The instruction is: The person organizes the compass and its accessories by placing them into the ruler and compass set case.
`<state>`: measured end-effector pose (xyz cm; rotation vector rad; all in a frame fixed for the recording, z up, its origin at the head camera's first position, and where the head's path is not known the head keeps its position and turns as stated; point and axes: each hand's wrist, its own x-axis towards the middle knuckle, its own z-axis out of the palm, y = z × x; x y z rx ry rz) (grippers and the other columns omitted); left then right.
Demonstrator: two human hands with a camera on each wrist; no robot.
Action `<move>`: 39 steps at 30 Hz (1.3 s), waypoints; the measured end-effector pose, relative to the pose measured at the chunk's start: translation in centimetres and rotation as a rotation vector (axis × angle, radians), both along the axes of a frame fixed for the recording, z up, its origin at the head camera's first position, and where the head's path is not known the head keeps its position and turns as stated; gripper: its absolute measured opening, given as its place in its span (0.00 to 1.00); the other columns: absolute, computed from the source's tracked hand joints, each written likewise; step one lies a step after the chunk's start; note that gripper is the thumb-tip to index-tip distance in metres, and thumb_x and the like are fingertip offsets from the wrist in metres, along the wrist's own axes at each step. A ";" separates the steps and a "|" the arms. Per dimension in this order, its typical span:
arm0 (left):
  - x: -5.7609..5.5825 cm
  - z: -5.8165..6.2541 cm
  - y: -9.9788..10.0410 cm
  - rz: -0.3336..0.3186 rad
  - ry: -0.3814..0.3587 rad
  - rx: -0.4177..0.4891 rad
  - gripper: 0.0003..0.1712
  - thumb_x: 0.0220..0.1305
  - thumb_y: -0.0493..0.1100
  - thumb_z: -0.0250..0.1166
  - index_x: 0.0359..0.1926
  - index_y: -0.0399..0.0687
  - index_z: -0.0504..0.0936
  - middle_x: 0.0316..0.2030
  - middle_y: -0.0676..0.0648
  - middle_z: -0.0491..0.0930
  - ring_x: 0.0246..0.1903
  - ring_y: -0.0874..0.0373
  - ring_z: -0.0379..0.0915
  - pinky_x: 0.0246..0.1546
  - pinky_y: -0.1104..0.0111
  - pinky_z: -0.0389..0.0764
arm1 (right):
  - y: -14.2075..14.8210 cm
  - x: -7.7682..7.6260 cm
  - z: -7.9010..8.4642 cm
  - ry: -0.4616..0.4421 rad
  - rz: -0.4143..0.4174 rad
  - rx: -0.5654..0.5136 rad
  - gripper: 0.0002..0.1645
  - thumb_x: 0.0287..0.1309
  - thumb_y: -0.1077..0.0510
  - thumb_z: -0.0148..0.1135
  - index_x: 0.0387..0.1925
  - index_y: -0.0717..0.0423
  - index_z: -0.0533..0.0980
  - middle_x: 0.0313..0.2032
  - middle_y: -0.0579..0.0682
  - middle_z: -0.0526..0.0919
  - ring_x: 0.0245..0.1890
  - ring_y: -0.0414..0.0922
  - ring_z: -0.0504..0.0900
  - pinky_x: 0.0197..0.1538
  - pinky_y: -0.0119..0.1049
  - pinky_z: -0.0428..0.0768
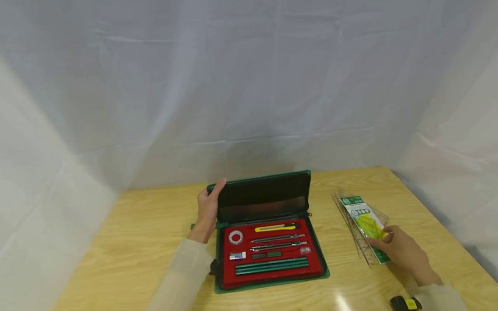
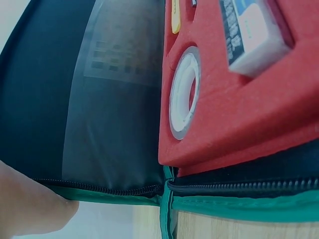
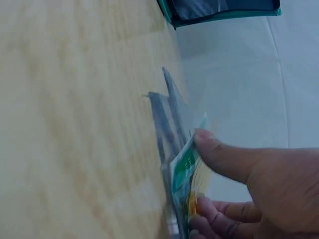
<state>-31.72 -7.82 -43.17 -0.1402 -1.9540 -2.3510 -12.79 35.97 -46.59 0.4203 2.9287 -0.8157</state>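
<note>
A zippered drawing-set case [image 1: 272, 280] lies unfolded on the table, its dark lid [image 1: 262, 194] raised. My left hand [image 1: 207, 207] grips the lid's left edge, thumb on the inner side and the other fingers hidden behind. Set in the red tray [image 2: 224, 109] are a ring of tape [image 1: 235, 237], an eraser [image 1: 237, 255], a yellow cutter [image 1: 272, 227], two compasses [image 1: 278, 246] and green pencils [image 1: 272, 265]. Over at the right, my right hand [image 1: 406, 252] pinches the side of a green, white and yellow packet [image 1: 359, 211] between thumb and fingers. Clear rulers [image 3: 167, 119] lie under the packet.
Wood-grain table [image 1: 155, 224] extends around the case. White cloth [image 1: 249, 86] hangs behind the table and along both sides. A black and yellow device [image 1: 406, 303] is worn at my right wrist.
</note>
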 end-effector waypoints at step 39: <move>0.5 -0.4 0.1 0.052 0.007 0.017 0.22 0.63 0.57 0.64 0.22 0.48 0.70 0.20 0.51 0.66 0.28 0.57 0.63 0.39 0.64 0.68 | -4.6 -4.0 1.1 0.704 0.079 -0.203 0.12 0.64 0.58 0.60 0.46 0.59 0.80 0.33 0.56 0.84 0.23 0.40 0.81 0.21 0.35 0.78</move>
